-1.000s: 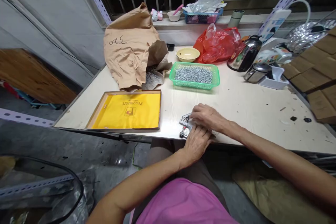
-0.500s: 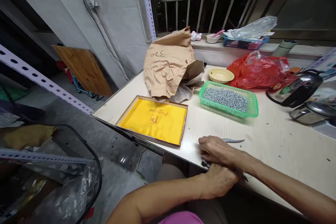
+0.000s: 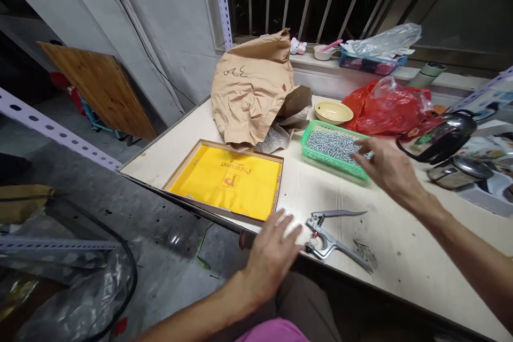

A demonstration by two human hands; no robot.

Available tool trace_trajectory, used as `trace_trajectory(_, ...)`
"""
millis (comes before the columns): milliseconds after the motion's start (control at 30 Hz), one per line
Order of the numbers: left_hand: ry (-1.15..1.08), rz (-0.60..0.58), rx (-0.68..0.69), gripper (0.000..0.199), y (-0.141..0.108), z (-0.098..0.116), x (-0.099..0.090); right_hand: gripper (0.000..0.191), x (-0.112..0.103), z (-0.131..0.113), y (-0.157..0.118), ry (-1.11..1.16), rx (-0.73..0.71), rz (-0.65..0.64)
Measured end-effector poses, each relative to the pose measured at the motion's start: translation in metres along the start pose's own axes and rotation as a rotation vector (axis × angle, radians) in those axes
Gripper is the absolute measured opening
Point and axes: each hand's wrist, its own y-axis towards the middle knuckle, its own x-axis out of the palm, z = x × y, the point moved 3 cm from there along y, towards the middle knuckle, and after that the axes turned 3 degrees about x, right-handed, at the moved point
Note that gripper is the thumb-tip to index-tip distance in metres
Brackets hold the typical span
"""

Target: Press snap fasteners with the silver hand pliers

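Both hands are open and empty: the right hand is spread over the green basket of screws, and the left hand is just beside the metal pliers lying on the table.

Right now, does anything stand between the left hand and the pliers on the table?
Nothing visible does. The open left hand is just beside the pliers, and its fingers reach toward them with only bare tabletop in between.
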Motion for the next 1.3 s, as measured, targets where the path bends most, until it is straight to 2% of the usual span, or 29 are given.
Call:
trace_trajectory(100,0.112,-0.027,-0.101,0.030,-0.005,-0.035,-0.009,0.041,0.040,-0.038,-0.035,0.286,0.117,-0.367)
trace_trajectory(167,0.156,-0.063,-0.118,0.028,-0.007,-0.050,-0.007,0.052,0.069,-0.068,-0.054,0.416,0.177,-0.521)
trace_trajectory(233,0.154,-0.122,-0.108,0.023,-0.007,-0.058,-0.003,0.067,0.094,-0.093,-0.064,0.450,0.183,-0.605)
trace_trajectory(300,0.103,-0.182,-0.098,0.018,-0.006,-0.063,-0.003,0.076,0.111,-0.111,-0.062,0.458,0.171,-0.647)
trace_trajectory(367,0.018,-0.201,-0.099,0.019,-0.004,-0.065,-0.009,0.074,0.119,-0.125,-0.053,0.438,0.183,-0.684)
trace_trajectory(433,-0.067,-0.160,-0.105,0.020,-0.002,-0.067,-0.020,0.065,0.118,-0.138,-0.041,0.379,0.188,-0.696)
trace_trajectory(533,-0.126,-0.038,-0.142,0.021,-0.001,-0.069,-0.031,0.059,0.109,-0.154,-0.029,0.243,0.120,-0.596)
trace_trajectory(600,-0.134,0.010,-0.168,0.021,-0.002,-0.068,-0.029,0.063,0.106,-0.156,-0.029,0.159,0.091,-0.554)
trace_trajectory(700,-0.142,-0.024,-0.141,0.021,-0.003,-0.062,-0.019,0.072,0.107,-0.148,-0.038,0.103,0.123,-0.603)
trace_trajectory(800,-0.122,-0.029,-0.101,0.021,-0.001,-0.053,-0.017,0.076,0.105,-0.140,-0.042,0.171,0.115,-0.597)
trace_trajectory(900,-0.092,-0.008,-0.118,0.022,-0.003,-0.045,-0.013,0.078,0.105,-0.134,-0.042,0.240,0.098,-0.560)
trace_trajectory(1033,-0.070,-0.100,-0.129,0.024,-0.012,-0.038,0.006,0.076,0.115,-0.123,-0.054,0.168,0.131,-0.548)
trace_trajectory(1100,-0.093,-0.115,-0.146,0.022,-0.009,-0.044,0.008,0.073,0.119,-0.120,-0.062,0.193,0.121,-0.529)
trace_trajectory(1167,-0.092,-0.092,-0.211,0.020,0.005,-0.059,0.004,0.072,0.117,-0.117,-0.069,0.228,0.115,-0.516)
trace_trajectory(1300,0.017,-0.056,-0.451,0.024,0.061,-0.104,-0.006,0.075,0.102,-0.104,-0.083,0.252,0.128,-0.525)
